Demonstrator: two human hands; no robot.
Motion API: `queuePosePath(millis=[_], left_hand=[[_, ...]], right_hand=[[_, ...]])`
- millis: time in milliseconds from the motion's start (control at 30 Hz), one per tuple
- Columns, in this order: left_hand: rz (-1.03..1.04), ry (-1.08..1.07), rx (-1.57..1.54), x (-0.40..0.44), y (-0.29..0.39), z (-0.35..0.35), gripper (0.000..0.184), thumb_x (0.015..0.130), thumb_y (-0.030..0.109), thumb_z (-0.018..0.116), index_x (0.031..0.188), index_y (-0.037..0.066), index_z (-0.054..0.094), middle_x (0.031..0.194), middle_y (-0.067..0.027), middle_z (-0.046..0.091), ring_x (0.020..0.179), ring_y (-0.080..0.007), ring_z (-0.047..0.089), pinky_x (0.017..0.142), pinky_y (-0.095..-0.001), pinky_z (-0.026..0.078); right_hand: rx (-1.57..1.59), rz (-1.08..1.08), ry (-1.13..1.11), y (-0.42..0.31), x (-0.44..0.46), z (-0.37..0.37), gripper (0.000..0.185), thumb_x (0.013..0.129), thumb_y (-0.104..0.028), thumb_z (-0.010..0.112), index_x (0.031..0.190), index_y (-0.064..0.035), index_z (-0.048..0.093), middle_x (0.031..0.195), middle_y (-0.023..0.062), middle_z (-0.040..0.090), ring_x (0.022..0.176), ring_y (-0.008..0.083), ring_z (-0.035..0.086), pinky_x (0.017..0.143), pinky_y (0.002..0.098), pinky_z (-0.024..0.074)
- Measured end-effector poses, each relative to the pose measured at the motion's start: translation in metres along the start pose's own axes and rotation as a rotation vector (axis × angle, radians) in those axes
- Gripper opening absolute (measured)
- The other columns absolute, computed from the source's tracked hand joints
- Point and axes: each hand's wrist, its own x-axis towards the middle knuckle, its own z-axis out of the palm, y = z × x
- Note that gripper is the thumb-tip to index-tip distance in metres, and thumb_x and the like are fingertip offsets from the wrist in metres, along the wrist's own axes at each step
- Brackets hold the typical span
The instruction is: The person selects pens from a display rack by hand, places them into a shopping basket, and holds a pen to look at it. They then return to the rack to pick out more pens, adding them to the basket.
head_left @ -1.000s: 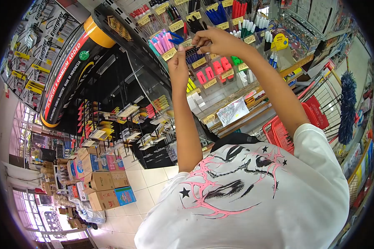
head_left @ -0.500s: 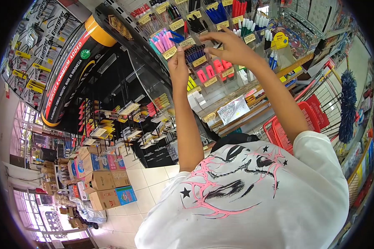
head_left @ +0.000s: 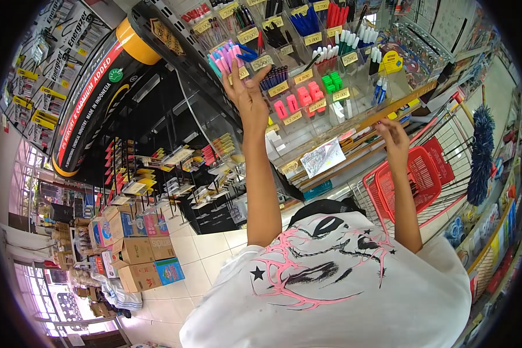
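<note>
My left hand (head_left: 249, 101) is raised to the acrylic pen rack (head_left: 354, 107), with its fingers spread and nothing visible in its grip. Its fingertips reach in front of the pastel-capped pens (head_left: 226, 57), and I cannot tell whether they touch. Right beside the hand is a compartment of dark blue pens (head_left: 275, 77). Pink highlighters (head_left: 303, 97) and green highlighters (head_left: 332, 83) stand in the front compartments. Lower right, my right hand (head_left: 395, 141) hangs by the rack's wooden front edge (head_left: 388, 116), its fingers loosely bent and apart, holding nothing that shows.
A red basket (head_left: 417, 180) sits in a wire shopping cart (head_left: 446, 139) at the right, near a blue duster (head_left: 484, 151). A black battery display (head_left: 98, 104) stands at the left. Cardboard boxes (head_left: 139, 253) are stacked on the tiled floor (head_left: 200, 249).
My right hand has come away from the dark blue pens, down and right to the rack's front edge. My left hand has opened and stays near the pens. The green highlighters are now uncovered.
</note>
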Motion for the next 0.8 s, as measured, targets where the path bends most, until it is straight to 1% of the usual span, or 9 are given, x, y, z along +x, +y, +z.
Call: queuePosePath(millis=[100,167,300,400,500,600,700,767,800], left_hand=[[-0.015,0.050,0.019,-0.002,0.004,0.001,0.078,0.099,0.056,0.009,0.113,0.009,0.069,0.149,-0.0087,0.036,0.141,-0.0331,0.010,0.115,-0.0434,0.006],[0.002,0.098,-0.019,-0.003,0.002,0.004,0.067,0.101,0.052,0.017,0.105,0.017,0.074,0.151,-0.0101,0.031,0.139,-0.0385,0.014,0.114,-0.0504,0.005],[0.041,0.089,-0.007,-0.005,0.000,0.006,0.067,0.101,0.053,0.017,0.105,0.017,0.074,0.150,-0.0099,0.032,0.139,-0.0389,0.014,0.113,-0.0515,0.005],[0.052,0.090,-0.011,-0.003,0.003,0.004,0.068,0.101,0.052,0.017,0.104,0.014,0.074,0.149,-0.0093,0.034,0.140,-0.0372,0.014,0.114,-0.0490,0.006],[0.083,0.041,0.007,-0.003,0.011,-0.001,0.073,0.101,0.053,0.012,0.116,0.008,0.067,0.146,-0.0094,0.040,0.141,-0.0320,0.019,0.115,-0.0438,0.012],[0.041,0.109,-0.190,-0.002,0.019,-0.004,0.080,0.098,0.057,0.006,0.125,0.003,0.058,0.140,-0.0159,0.046,0.137,-0.0300,0.032,0.115,-0.0432,0.018],[0.057,0.194,-0.287,-0.009,0.024,-0.002,0.070,0.102,0.051,0.016,0.124,-0.001,0.057,0.135,-0.0167,0.051,0.131,-0.0294,0.041,0.112,-0.0407,0.024],[0.034,0.223,-0.325,-0.033,0.030,0.002,0.059,0.102,0.042,0.025,0.119,-0.003,0.058,0.126,-0.0153,0.056,0.120,-0.0285,0.049,0.104,-0.0385,0.032],[0.030,0.252,-0.369,-0.047,0.034,0.003,0.048,0.103,0.034,0.033,0.115,-0.004,0.059,0.116,-0.0138,0.061,0.109,-0.0277,0.057,0.097,-0.0363,0.040]], right_hand=[[0.048,0.093,0.107,0.015,-0.035,-0.019,0.021,0.092,-0.012,0.061,0.108,0.0026,0.060,0.094,0.0071,0.065,0.089,0.0134,0.062,0.078,0.0261,0.0487],[0.059,0.121,0.167,0.020,-0.056,-0.030,0.020,0.093,-0.011,0.060,0.108,0.0027,0.060,0.093,0.0072,0.065,0.088,0.0134,0.062,0.078,0.0265,0.0493],[0.068,0.205,0.239,0.032,-0.082,-0.046,0.019,0.094,-0.010,0.057,0.107,0.0027,0.061,0.092,0.0074,0.065,0.085,0.0134,0.062,0.078,0.0259,0.0495],[0.054,0.235,0.257,0.035,-0.091,-0.054,0.020,0.095,-0.013,0.057,0.108,0.0012,0.061,0.092,0.0076,0.066,0.083,0.0137,0.062,0.078,0.0276,0.0491],[0.062,0.249,0.282,0.033,-0.093,-0.058,0.019,0.093,-0.011,0.058,0.107,0.0022,0.062,0.089,0.0074,0.065,0.082,0.0121,0.062,0.075,0.0259,0.0489],[0.064,0.248,0.300,0.040,-0.096,-0.063,0.018,0.093,-0.010,0.059,0.105,0.0023,0.062,0.087,0.0069,0.066,0.080,0.0121,0.062,0.075,0.0258,0.0488],[0.060,0.264,0.299,0.053,-0.104,-0.066,0.019,0.093,-0.012,0.059,0.106,0.0015,0.062,0.084,0.0049,0.064,0.076,0.0111,0.060,0.072,0.0243,0.0469],[-0.027,0.269,0.331,0.056,-0.109,-0.065,0.014,0.094,-0.014,0.058,0.089,-0.0015,0.062,0.073,0.0000,0.057,0.065,0.0072,0.051,0.062,0.0222,0.0402],[-0.099,0.256,0.282,0.059,-0.111,-0.069,0.030,0.097,-0.023,0.055,0.073,-0.0054,0.054,0.065,-0.0030,0.047,0.060,0.0050,0.040,0.055,0.0224,0.0316]])
